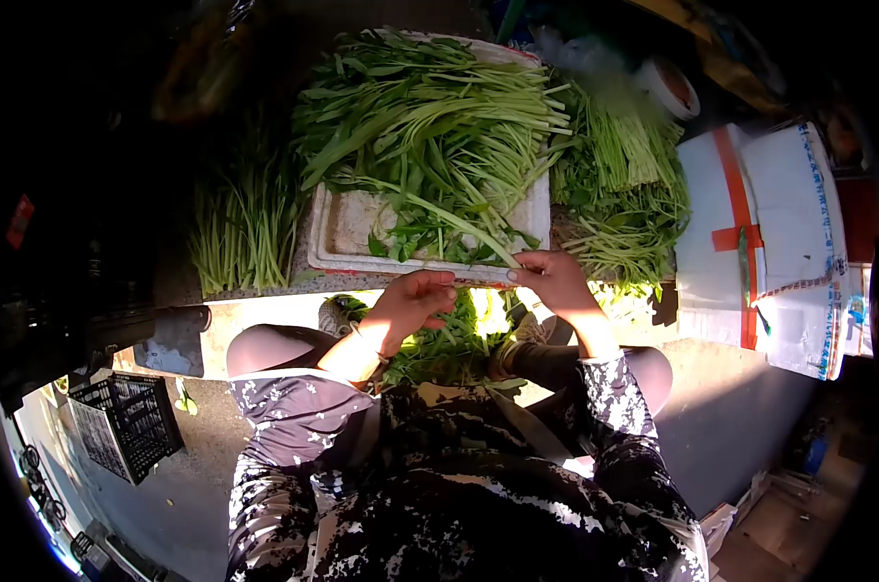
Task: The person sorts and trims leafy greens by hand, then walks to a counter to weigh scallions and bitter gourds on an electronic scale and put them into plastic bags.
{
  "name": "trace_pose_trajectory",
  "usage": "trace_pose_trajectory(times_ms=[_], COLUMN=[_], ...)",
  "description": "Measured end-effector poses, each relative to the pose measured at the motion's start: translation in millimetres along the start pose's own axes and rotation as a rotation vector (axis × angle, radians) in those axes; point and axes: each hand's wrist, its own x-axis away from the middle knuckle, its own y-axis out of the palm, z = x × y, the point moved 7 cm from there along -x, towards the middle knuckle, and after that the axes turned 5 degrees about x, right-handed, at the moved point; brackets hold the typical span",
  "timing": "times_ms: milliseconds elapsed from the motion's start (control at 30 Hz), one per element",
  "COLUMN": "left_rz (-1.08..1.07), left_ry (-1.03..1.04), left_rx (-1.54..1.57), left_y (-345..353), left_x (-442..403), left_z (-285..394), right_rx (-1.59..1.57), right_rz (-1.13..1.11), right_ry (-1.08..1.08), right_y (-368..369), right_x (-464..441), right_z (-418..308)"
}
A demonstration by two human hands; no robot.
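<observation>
A: Labels first. Any writing?
B: Blue marks run down the white foam box; I can't read them from here. Red tape crosses it. A red tag, far left: illegible in shadow.
A: Hands?
B: Left hand: thumb and forefinger pinching the cut end of a green stalk, which lies across the front of the foam tray. Right hand: beside it, near the tray's front rim, fingers curled; can't tell whether anything is between them.
A: Greens?
B: Leafy pile covers the tray's rear; stalk bundles lie on both sides, the left bundle half lost in shadow.
A: Obscured?
B: Greens below, between the feet, partly covered by the right hand and washed out by glare. Round tub, upper right: blurred, contents unclear.
</observation>
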Motion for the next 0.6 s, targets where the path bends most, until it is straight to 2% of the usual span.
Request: trace_pose_trajectory(times_ms=[100, 133, 167, 267, 333, 367, 400, 433, 467, 533, 600], left_rz=[0.036, 0.014, -0.010, 0.006, -0.067, -0.070, -0.059, -0.048, -0.048, 0.104, 0.188], left_ry=[-0.008, 0.042, 0.093, 0.134, 0.260, 0.261, 0.352, 0.441, 0.440, 0.392, 0.408], left_rx=[0.153, 0.235, 0.316, 0.363, 0.390, 0.387, 0.350, 0.313, 0.313, 0.439, 0.452], left_y=[5.6, 8.3, 10.6, 7.5, 9.0, 11.0, 12.2, 12.9, 12.0, -5.5, -18.1], left_x=[1.9, 1.8, 2.4, 4.8, 6.6, 7.8, 11.5, 15.5, 15.1, 10.0, 5.6], left_z=[0.6, 4.5, 7.8, 5.4, 15.7, 18.4, 28.4, 35.6, 35.4, 31.2, 31.0], right_rx=[-0.476, -0.337, -0.349, -0.394, -0.674, -0.639, -0.447, -0.224, -0.106, 0.441, 0.476], right_rz=[-0.093, -0.052, -0.052, -0.154, -0.317, -0.170, 0.018, 0.178, 0.301, 0.494, 0.427], right_ry=[0.042, -0.012, -0.174, -0.046, 0.177, 0.086, -0.022, 0.012, 0.027, 0.092, 0.122], right_y=[32.9, 35.1, 39.9, 52.3, 62.5, 59.5, 60.1, 48.6, 42.2, 35.9, 43.2], right_x=[41.2, 52.9, 56.1, 60.1, 44.3, 22.2, -8.9, -30.5, -50.2, -76.6, -102.8], right_z=[-18.4, -24.6, -32.3, -23.4, -3.6, 3.7, 31.6, 44.1, 49.3, 40.9, 37.0])
